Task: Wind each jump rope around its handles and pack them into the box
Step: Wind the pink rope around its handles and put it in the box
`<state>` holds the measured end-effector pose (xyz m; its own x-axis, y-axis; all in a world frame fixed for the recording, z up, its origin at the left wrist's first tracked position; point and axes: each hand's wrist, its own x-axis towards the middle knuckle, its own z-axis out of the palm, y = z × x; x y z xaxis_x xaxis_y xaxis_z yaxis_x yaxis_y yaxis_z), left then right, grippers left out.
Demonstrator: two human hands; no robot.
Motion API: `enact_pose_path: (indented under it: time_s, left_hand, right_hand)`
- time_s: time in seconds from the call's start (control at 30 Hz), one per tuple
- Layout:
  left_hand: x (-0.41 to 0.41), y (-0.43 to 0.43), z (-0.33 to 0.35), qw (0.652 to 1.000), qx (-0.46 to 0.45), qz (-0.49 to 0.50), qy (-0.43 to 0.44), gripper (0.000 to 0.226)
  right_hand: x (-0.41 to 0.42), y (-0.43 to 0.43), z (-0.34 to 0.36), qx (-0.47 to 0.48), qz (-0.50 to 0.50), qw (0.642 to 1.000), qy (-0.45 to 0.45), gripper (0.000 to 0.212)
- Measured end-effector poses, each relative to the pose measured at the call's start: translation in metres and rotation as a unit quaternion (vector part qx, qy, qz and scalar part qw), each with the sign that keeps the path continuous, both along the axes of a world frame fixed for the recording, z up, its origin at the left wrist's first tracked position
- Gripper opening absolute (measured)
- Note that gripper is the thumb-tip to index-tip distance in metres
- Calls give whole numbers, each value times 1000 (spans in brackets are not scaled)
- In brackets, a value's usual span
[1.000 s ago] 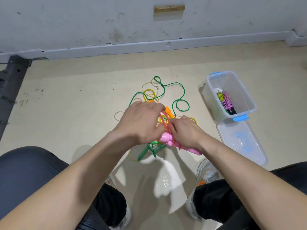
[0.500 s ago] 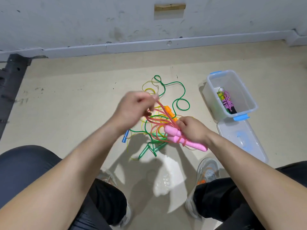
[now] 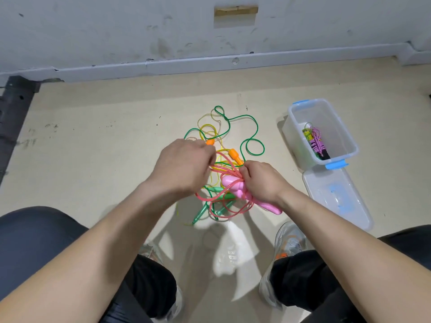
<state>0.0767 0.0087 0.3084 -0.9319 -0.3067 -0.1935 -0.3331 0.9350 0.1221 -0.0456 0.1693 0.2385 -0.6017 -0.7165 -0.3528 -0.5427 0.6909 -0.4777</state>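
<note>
Now pink rope (image 3: 229, 183) in right hand (image 3: 263, 183)

Person, seen from above. The left forearm (image 3: 93, 241) and right forearm (image 3: 338, 220) are bare, as are the left hand (image 3: 184, 164) and right hand (image 3: 261, 180). Dark, slightly glossy trousers (image 3: 35, 234) cover both legs. Pale grey sports shoes: left shoe (image 3: 149, 250), mostly hidden; right shoe (image 3: 289, 238), with an orange mark (image 3: 281, 255).

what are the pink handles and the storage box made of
Pink handles: likely moulded plastic, smooth and slightly glossy, with a soft highlight. Storage box: translucent plastic, its walls cloudy yet see-through; its blue latch looks like opaque plastic.
</note>
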Motion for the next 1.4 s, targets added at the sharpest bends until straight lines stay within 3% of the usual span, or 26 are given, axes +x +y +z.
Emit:
enact_pose_path:
  time_s: [0.13, 0.2, 0.47, 0.7, 1.13, 1.27, 1.33, 1.4]
  left_hand:
    - [-4, 26, -7, 991, -41, -84, -91, 74]
    - [-4, 33, -17, 988, -53, -109, -98, 79]
    - [-9, 30, -29, 997, 47, -56, -12, 45]
    - [-7, 24, -37, 987, 146, -32, 52, 31]
    - [-1, 20, -38, 978, 145, 24, 145, 15]
    - [0, 8, -35, 936, 216, 108, 257, 13]
    - [0, -1, -30, 877, 301, 210, 311, 18]
    - [0, -13, -27, 791, 389, 330, 338, 21]
  right_hand:
    - [1, -3, 5, 21, -18, 1000, -4, 30]
    - [2, -5, 8, 27, -11, 1000, -7, 29]
    - [2, -3, 4, 11, -6, 1000, -20, 35]
    - [-3, -2, 1, 9, -1, 1000, -27, 36]
    - [-14, 3, 5, 0, -19, 998, -55, 37]
    - [-24, 12, 2, 14, -48, 997, -67, 38]
    - [-28, 17, 1, 16, -64, 995, -74, 38]
    - [-32, 21, -1, 23, -75, 994, -77, 37]
